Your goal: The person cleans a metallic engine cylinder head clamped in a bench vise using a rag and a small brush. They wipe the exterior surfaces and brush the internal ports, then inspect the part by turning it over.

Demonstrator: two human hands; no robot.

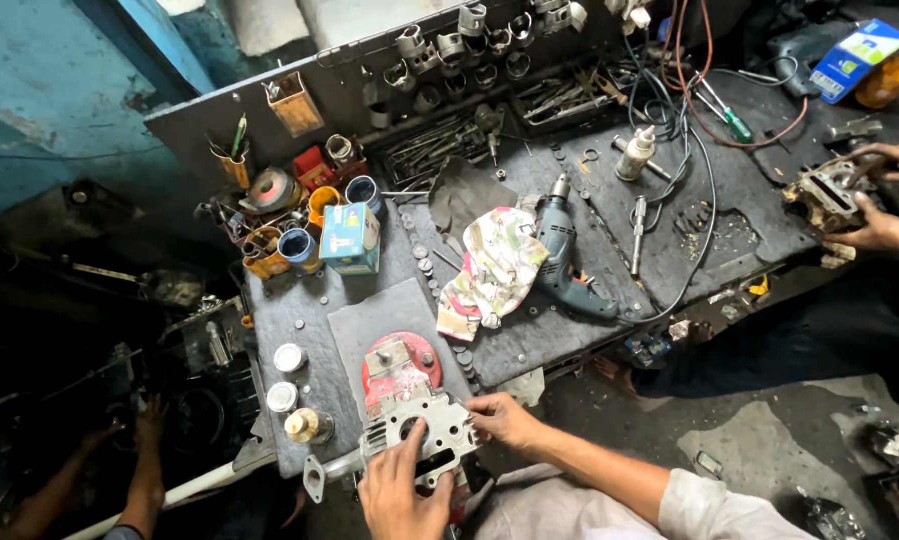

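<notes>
Left hand (401, 492): lies flat, fingers spread, palm down on the grey metal engine part (419, 432) at the near edge of the desk (529, 335); it presses, gripping nothing.
Right hand (501, 416): fingers curled on the part's right edge, pinching it lightly.
Engine part: finned, with round holes, under and between both hands; its far end touches a red cover (401, 362) resting on a grey mat (381, 312).
Near-left corner: two white-lidded jars (286, 375) and a brass-coloured bottle (308, 426), just beside the part.
Packages: a teal and white box (350, 238) stands near the far-left edge among cups; a flat blue box (857, 56) with a green patch lies at the far-right corner.
Desk middle: patterned rag (491, 268) touching a teal drill (566, 266).
Right edge: another person's hands (884, 195) on a metal block (825, 195).
Left, below the desk: a third person's hand (147, 425), in shadow.
</notes>
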